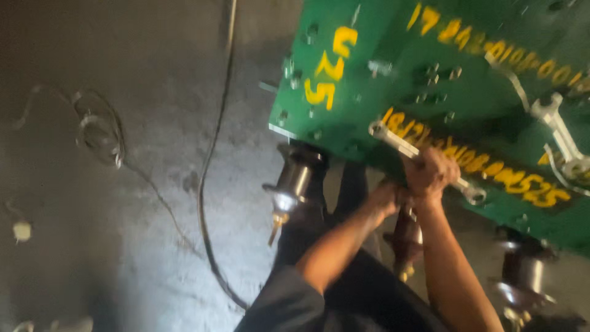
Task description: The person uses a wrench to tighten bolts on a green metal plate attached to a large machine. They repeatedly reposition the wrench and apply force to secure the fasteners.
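My right hand (430, 173) is closed around the middle of a silver spanner (393, 140). The spanner lies slanted across a green metal cover plate (369, 37) marked with yellow painted characters, its far end on a bolt near the plate's lower edge. My left hand (388, 198) reaches in just below and left of the right hand, at the plate's edge. Its fingers are hidden under the edge and blurred, so what it grips is unclear. Several bolts (433, 74) stud the plate.
Another silver spanner (556, 123) lies on the plate at the right. Brown and metal bushings (295, 181) (522, 273) stick out below the plate's edge. A dark cable (209, 184) runs over the grey concrete floor, with a wire coil (98, 129) at the left.
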